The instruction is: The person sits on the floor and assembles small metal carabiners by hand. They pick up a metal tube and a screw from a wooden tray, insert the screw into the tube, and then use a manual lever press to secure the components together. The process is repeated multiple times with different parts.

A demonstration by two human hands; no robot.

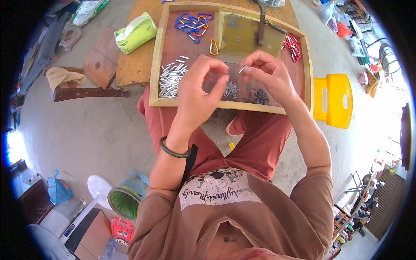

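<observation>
My right hand [268, 70] pinches a small silver metal pin or sleeve [242, 69] between thumb and fingertips, above a wood-framed tray [232, 104]. To its left, my left hand [203, 91] is curled with thumb and forefinger close together; whether something tiny sits between them is too small to tell. Beside the left hand lies a heap of short silver metal sleeves [170, 81]. Below the fingers are a pile of small silver pieces [231, 90] and a pile of dark small pieces [259, 97]. One orange carabiner [214, 47] rests farther back.
Blue carabiners [187, 24] and red carabiners [294, 48] lie in the tray's far corners. A metal lever [261, 29] stands over a yellowish plate [240, 37]. Outside are a tissue pack [136, 34] on the wooden table [133, 70] and a yellow plastic chair [336, 100].
</observation>
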